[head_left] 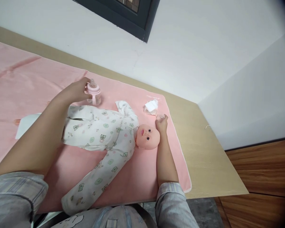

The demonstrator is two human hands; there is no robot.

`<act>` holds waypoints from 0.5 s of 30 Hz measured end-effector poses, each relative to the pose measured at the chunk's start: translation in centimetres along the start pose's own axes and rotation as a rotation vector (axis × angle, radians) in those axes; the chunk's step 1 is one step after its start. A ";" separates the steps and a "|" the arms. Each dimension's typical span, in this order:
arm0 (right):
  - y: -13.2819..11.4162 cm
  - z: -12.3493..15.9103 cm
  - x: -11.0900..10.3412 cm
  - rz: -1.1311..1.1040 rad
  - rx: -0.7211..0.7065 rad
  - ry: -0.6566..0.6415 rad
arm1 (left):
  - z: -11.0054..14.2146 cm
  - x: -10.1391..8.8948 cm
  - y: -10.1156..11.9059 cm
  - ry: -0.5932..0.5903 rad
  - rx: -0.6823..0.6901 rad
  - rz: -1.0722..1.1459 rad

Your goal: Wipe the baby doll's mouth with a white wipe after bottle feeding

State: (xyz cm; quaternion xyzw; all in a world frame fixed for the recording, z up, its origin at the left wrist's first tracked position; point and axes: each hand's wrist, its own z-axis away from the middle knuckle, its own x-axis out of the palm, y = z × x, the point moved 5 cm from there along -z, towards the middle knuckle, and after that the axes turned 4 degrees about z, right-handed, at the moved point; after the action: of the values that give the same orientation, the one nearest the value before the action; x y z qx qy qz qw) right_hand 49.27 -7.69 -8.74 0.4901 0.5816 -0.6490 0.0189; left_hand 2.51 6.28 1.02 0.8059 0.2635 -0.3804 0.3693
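Head view: left of centre, the left hand grips a pink bottle, teat fitted and uncovered. Mid-frame lies the clothed doll, legs partly behind the forearm. Right of centre, beside an indistinct clear packet, the right hand holds a clear piece, possibly the detached cap.

My left grip could pass rightward along the pink blanket beyond the doll, until the small white-topped packet just beside my right grip blocks it. The wall bounds the far side; the doll's long sleeve obstructs the near.
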 end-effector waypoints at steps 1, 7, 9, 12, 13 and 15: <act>0.1 -0.1 0.1 0.015 -0.011 -0.005 | 0.0 0.2 -0.2 -0.002 0.019 -0.014; 0.3 -0.1 0.5 0.005 -0.067 -0.006 | 0.3 0.6 -0.9 -0.047 -0.031 -0.021; 0.3 -0.1 0.5 -0.022 -0.079 -0.006 | 0.4 0.7 -1.3 -0.119 -0.124 0.002; 0.2 0.0 0.5 -0.064 -0.092 0.006 | 0.6 0.8 -1.9 -0.154 -0.230 0.039; 0.2 0.0 0.5 -0.083 -0.094 0.015 | 0.5 0.7 -2.0 -0.138 -0.226 0.049; 0.2 0.0 0.5 -0.125 -0.090 0.038 | 0.4 1.1 -1.9 -0.157 -0.056 0.080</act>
State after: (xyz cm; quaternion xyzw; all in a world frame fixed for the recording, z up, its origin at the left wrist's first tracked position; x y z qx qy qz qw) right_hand 49.17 -7.48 -9.22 0.4636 0.6400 -0.6126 -0.0108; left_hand 1.62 7.20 -0.75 0.7728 0.2120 -0.4197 0.4261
